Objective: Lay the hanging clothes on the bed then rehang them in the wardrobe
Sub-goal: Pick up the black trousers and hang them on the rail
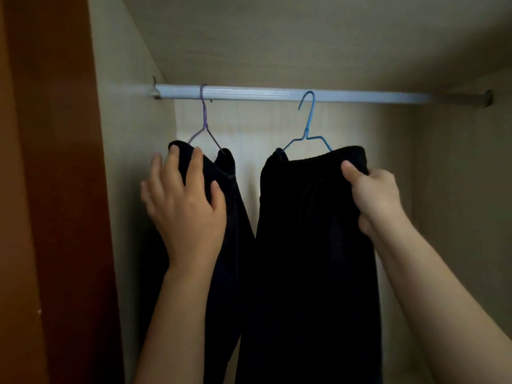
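Inside the wardrobe [133,120], on the pale rail [249,92] under its top board, two dark garments hang side by side. The left garment [238,217] is on a purple hanger [205,120] whose hook loops over the rail. The right garment [310,231] is on a blue hanger [307,128], with its hook up at the rail; whether that hook sits fully over it I cannot tell.

The left hand [182,206] holds the top corner of the left garment, fingers curled over the upper edge and thumb spread on the front. The right hand [374,195] grips the upper right edge of the right garment, thumb on the front and the other fingers hidden behind the cloth.

No bed is in view, and both pieces are at the rail – so this reads either as the start, with the clothes about to be lifted off, or as the last touch of rehanging. The frame alone does not settle which.

If lifting off, each hook needs to rise clear of the rail before coming forward, and a grip on cloth alone may let a garment slide off its wire – taking the hanger's neck would be safer. If rehanging, it needs only a check that both hooks are seated, then letting go
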